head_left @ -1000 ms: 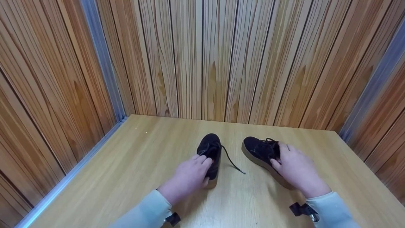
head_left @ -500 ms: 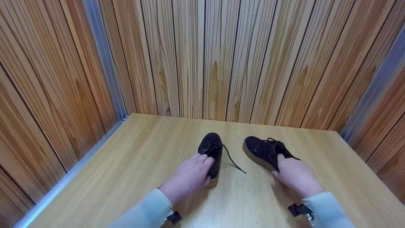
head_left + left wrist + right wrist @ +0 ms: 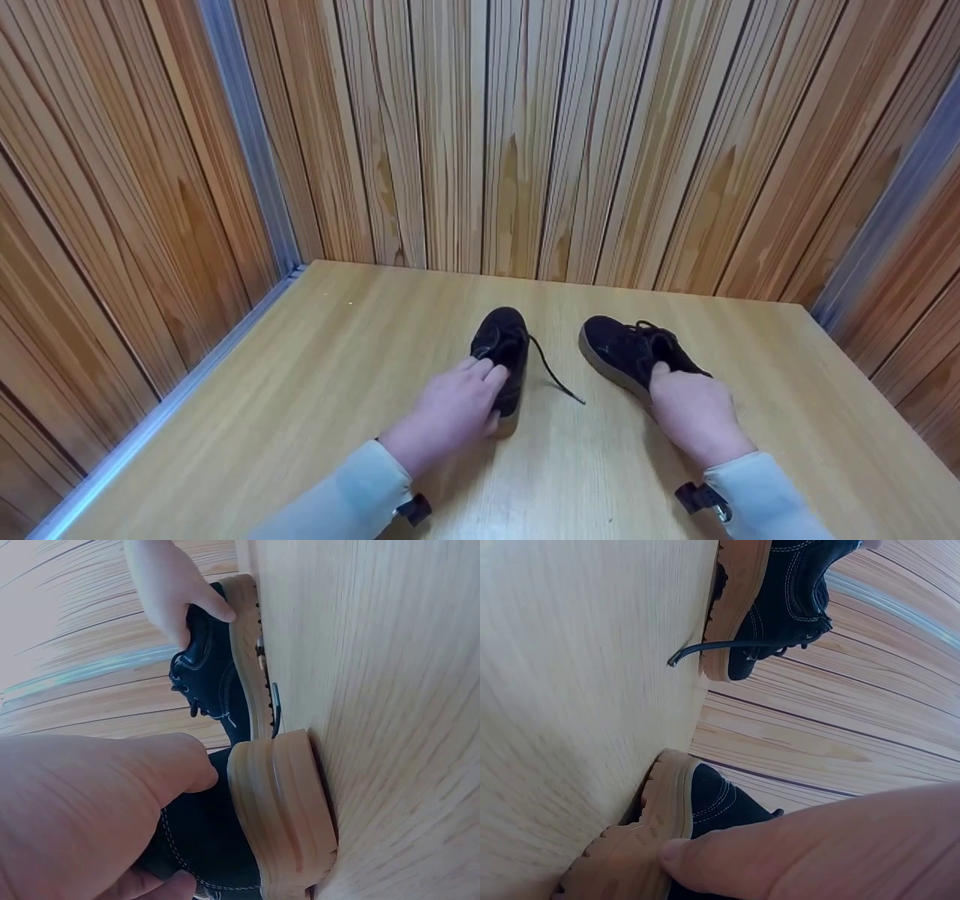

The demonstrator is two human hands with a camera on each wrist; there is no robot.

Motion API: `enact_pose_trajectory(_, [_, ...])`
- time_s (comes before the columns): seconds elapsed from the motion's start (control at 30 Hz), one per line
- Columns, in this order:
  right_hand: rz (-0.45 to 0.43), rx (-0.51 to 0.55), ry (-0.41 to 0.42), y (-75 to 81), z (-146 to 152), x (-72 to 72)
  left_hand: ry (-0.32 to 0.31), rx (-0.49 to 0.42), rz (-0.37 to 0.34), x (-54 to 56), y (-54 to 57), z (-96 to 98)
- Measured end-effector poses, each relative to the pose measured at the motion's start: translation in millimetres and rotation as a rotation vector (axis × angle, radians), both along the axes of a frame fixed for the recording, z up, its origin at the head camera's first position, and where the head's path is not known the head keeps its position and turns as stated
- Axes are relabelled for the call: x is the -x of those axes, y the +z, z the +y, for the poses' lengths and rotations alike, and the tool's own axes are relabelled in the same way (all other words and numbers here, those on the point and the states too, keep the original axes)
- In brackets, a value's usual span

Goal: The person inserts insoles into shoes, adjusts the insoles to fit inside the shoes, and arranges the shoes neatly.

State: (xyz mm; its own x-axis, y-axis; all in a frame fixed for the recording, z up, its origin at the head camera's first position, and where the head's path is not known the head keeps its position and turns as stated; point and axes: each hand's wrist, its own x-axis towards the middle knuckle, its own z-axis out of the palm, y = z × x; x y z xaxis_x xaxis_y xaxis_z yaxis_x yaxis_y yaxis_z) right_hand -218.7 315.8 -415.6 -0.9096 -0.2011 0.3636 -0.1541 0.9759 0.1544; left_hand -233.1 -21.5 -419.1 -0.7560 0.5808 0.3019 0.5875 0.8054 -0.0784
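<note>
Two black shoes with tan soles and white stitching stand on the wooden table. My left hand [image 3: 454, 405] grips the left shoe [image 3: 499, 326] at its heel end; its fingers reach into the opening and the thumb lies at the heel. From that shoe a loose black lace [image 3: 551, 371] trails right onto the table. My right hand [image 3: 694, 412] holds the right shoe [image 3: 611, 346] by its rear part, and the laces on that shoe show a loop. In the right wrist view, the right thumb [image 3: 676, 851] presses the upper edge of the sole. Some fingers are hidden.
The tabletop [image 3: 360, 345] ends at a wood-panelled back wall [image 3: 450, 150]. A metal strip [image 3: 150, 420] runs along its left edge. More panelled walls close in both sides. Each wrist carries a small black camera [image 3: 412, 510].
My right hand has drawn back along the right shoe toward its heel, so more of the opening shows. The left hand keeps its grip. The head view has shifted slightly.
</note>
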Motion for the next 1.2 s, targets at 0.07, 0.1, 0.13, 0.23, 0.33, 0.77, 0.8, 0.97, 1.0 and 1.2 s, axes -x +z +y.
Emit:
enact_pose_trajectory(0.07, [0.007,-0.001,0.004,0.4,-1.0,-0.2,0.001,0.002,-0.002,0.5,0.3,-0.1])
enact_pose_trajectory(0.1, [0.011,-0.003,0.008,0.6,-1.7,-0.5,0.001,0.002,-0.001,0.6,0.3,-0.2])
enact_pose_trajectory(0.13, [0.017,-0.002,0.013,0.6,-2.4,-0.6,0.0,0.002,0.001,0.7,0.2,-0.3])
enact_pose_trajectory(0.23, [0.071,0.004,0.035,0.1,-5.4,-1.1,-0.004,0.006,0.02,0.7,-0.4,-0.4])
enact_pose_trajectory(0.33, [0.149,0.007,0.047,-2.4,-9.5,-1.7,-0.002,0.013,0.051,0.2,-0.6,0.4])
enact_pose_trajectory(0.77, [0.188,-0.023,0.076,-5.6,-27.3,-6.4,0.022,0.007,0.057,-3.0,-1.6,1.0])
enact_pose_trajectory(0.8, [0.182,-0.034,0.075,-4.9,-28.6,-7.1,0.023,0.005,0.053,-2.9,-1.4,1.0])
enact_pose_trajectory(0.97, [0.173,-0.073,0.083,-1.4,-34.2,-10.4,0.024,0.006,0.061,-1.2,-2.4,1.4])
enact_pose_trajectory(1.0, [0.169,-0.075,0.084,-0.8,-34.9,-11.0,0.022,0.006,0.065,-1.1,-2.7,1.5])
enact_pose_trajectory(1.2, [0.087,-0.034,0.127,5.1,-35.3,-14.4,0.022,0.016,0.078,-1.0,-3.1,2.2])
